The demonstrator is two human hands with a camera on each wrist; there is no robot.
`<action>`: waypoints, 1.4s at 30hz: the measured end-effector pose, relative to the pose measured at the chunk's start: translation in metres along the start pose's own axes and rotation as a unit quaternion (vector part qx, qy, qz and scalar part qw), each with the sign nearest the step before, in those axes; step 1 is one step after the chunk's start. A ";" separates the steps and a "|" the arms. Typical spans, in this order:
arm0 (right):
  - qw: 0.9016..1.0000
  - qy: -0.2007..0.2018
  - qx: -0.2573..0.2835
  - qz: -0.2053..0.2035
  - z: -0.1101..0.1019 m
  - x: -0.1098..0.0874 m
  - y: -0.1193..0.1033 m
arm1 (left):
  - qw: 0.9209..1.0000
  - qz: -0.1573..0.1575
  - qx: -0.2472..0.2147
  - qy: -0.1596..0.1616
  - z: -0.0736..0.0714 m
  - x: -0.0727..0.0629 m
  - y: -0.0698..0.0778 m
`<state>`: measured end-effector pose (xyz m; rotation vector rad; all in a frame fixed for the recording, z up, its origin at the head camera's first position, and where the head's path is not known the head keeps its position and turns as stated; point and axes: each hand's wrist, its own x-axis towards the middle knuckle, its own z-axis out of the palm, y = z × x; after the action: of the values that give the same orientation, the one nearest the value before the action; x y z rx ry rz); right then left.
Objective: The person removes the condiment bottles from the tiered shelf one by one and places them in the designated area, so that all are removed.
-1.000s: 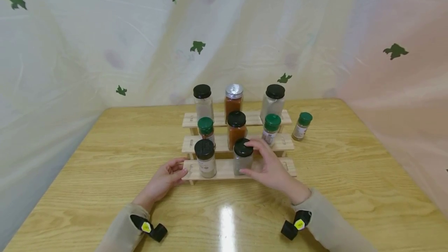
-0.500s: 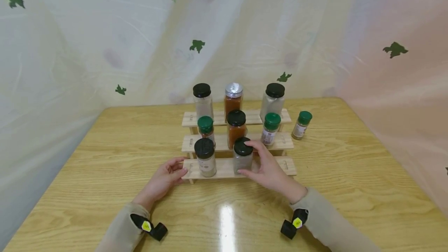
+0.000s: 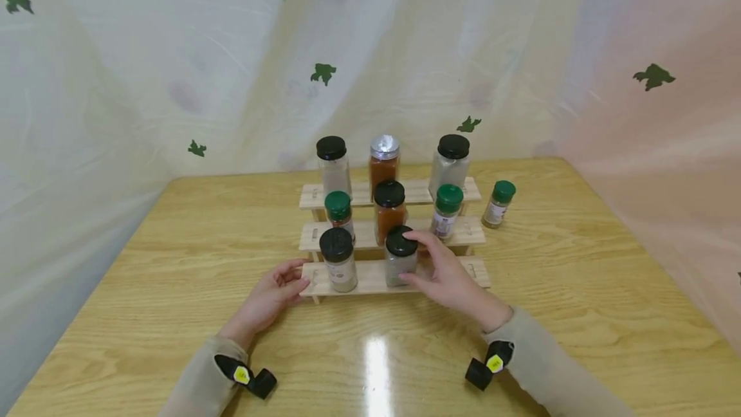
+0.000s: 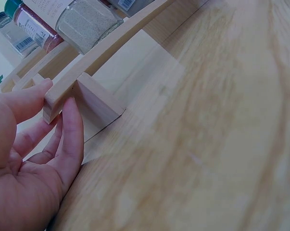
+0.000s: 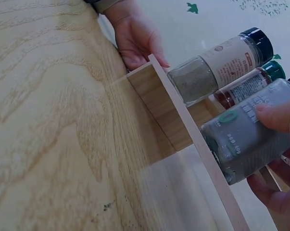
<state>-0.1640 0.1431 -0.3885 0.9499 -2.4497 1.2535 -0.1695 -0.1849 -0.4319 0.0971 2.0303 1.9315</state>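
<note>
My left hand [image 3: 269,295] pinches the left end of the lowest step of a three-step wooden spice rack [image 3: 370,278], thumb above and fingers beneath the board [image 4: 63,91]. With thumb and fingers my right hand [image 3: 448,278] holds a black-lidded spice jar [image 3: 401,266] of grey powder, upright on that same step right of its middle. Its printed side [image 5: 248,130] faces the right wrist camera, base right at the board. To its left stands another black-lidded jar [image 3: 340,269] with pale contents. Part of the right fingers is hidden behind the held jar.
Behind, the middle step carries two green-capped jars [image 3: 338,208] [image 3: 446,214] and a black-lidded orange one [image 3: 390,211]. Tall jars [image 3: 332,169] [image 3: 384,169] [image 3: 450,169] line the top step. One green-capped jar [image 3: 498,208] stands on the wooden table [image 3: 173,262], right of the rack.
My right thumb has shifted slightly up the side of the held spice jar. The left hand keeps its place on the rack, and the jars stand where they were.
</note>
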 end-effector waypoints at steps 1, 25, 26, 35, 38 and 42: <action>1.000 -0.002 -0.001 0.000 -0.001 0.000 -0.001 | 1.000 0.000 -0.001 0.001 0.000 0.000 0.000; 1.000 -0.005 0.017 -0.008 -0.003 -0.002 -0.002 | 1.000 0.001 -0.014 -0.001 0.000 -0.001 0.000; 1.000 -0.003 0.016 -0.012 -0.003 -0.003 -0.002 | 1.000 0.000 -0.015 -0.001 0.000 -0.001 0.000; 0.997 0.010 -0.006 -0.070 -0.005 -0.006 -0.001 | 1.000 0.008 -0.012 -0.003 0.001 0.000 0.001; 0.995 0.019 -0.023 -0.092 -0.004 -0.008 0.000 | 1.000 0.006 -0.010 0.000 -0.001 -0.001 -0.001; 0.993 0.035 -0.056 -0.101 -0.008 -0.014 0.002 | 1.000 0.009 -0.013 -0.001 -0.001 -0.001 -0.001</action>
<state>-0.1549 0.1562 -0.3913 1.0726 -2.2772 1.0533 -0.1685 -0.1857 -0.4326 0.1109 2.0079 1.9669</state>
